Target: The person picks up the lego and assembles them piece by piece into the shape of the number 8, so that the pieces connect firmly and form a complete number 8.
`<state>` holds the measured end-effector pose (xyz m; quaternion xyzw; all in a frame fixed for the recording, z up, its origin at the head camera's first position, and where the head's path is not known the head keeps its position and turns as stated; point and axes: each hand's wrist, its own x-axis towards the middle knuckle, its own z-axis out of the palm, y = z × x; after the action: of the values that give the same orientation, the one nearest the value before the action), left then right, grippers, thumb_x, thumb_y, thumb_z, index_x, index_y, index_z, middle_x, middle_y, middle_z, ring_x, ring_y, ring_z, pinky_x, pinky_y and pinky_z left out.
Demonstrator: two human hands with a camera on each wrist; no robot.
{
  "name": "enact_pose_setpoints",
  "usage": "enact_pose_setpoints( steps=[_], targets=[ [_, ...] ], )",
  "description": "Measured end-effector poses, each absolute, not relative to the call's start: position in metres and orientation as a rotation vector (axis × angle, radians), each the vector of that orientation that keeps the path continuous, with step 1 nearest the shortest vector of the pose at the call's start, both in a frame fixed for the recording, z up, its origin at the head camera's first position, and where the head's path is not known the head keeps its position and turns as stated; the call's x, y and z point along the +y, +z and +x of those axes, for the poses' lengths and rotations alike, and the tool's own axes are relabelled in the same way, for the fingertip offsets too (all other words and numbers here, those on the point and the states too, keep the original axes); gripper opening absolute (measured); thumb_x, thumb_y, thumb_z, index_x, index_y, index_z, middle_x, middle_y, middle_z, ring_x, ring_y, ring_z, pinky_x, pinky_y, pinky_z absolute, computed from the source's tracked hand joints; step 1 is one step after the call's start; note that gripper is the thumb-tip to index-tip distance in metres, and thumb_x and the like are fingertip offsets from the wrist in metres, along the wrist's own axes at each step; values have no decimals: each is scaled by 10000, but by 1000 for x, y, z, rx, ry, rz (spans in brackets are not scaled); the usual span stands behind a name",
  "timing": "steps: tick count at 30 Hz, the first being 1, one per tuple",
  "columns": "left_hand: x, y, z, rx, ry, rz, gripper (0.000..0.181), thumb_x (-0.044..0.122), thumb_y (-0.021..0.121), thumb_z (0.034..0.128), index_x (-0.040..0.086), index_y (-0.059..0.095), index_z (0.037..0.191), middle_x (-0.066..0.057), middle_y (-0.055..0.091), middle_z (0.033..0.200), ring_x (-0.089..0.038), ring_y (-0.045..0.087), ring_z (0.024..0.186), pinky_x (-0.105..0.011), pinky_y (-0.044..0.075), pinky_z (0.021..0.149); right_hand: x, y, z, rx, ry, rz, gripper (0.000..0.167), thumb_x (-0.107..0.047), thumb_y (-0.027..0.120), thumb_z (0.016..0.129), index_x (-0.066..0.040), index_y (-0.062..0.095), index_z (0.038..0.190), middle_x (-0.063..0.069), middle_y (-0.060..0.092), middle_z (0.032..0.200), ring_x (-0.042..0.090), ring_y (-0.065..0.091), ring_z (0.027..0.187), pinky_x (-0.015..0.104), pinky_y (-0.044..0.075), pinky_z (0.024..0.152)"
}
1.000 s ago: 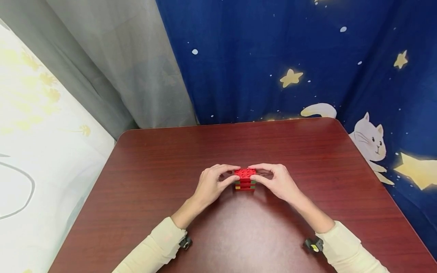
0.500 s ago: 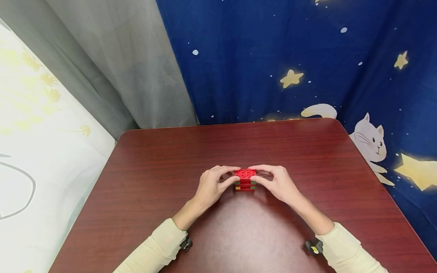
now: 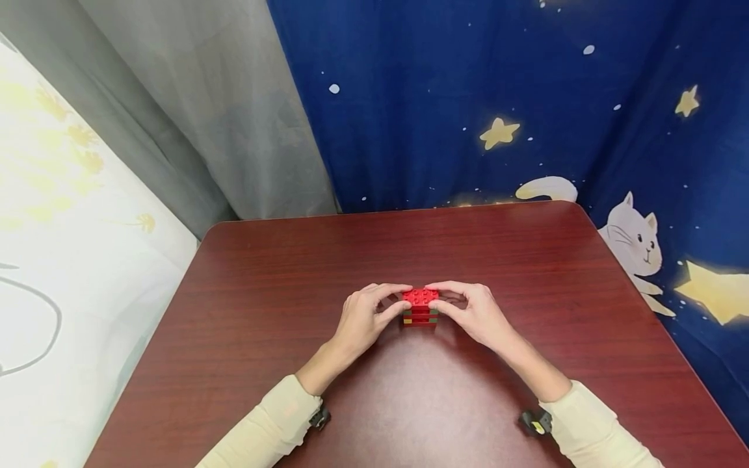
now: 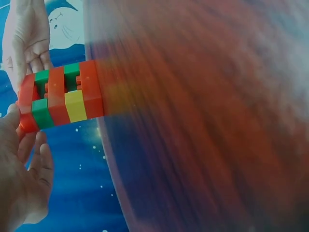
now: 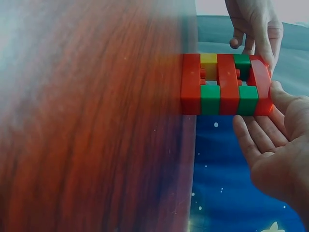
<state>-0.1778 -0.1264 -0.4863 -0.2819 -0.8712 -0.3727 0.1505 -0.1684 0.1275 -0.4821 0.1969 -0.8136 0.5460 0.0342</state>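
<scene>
A small tower of toy building blocks stands on the table. Its top is a studded red block (image 3: 420, 298). Below, in the left wrist view, come a green block (image 4: 43, 114), a middle red block (image 4: 60, 111), a yellow block (image 4: 76, 106) and a bottom red block (image 4: 92, 89). Gaps show between the small blocks at each level. My left hand (image 3: 359, 317) holds the top red block's left end between thumb and fingers. Its right end is held likewise by my right hand (image 3: 483, 314). In the right wrist view the top block (image 5: 262, 82) looks slightly tilted.
The dark red wooden table (image 3: 281, 260) has a rounded far edge. Behind it hang a blue star-patterned curtain (image 3: 439, 78) and a grey curtain (image 3: 234, 130). A white patterned cloth (image 3: 70, 260) lies along the left side.
</scene>
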Motion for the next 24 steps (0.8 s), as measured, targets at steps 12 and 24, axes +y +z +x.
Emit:
enact_pose_setpoints(
  steps=[12,24],
  targets=[
    [-127,-488,-170,-2570,-1124,-799,546,332,807,964,146,669,1458,-32,738,1313,-148,739,1124,-368,596,915,131,-487,-171,-2496,1818,593,448,-157,842,932,-53,731,1353,106,757,1256,240,744,1130,210,568,887],
    [-120,-497,-160,-2715,-1168,-664,618,232,870,908,53,648,1455,-79,763,1232,-154,732,1137,-401,578,957,128,-503,-160,-2592,1719,520,521,-74,860,895,101,668,1347,234,731,1247,362,741,1111,405,587,922]
  ],
)
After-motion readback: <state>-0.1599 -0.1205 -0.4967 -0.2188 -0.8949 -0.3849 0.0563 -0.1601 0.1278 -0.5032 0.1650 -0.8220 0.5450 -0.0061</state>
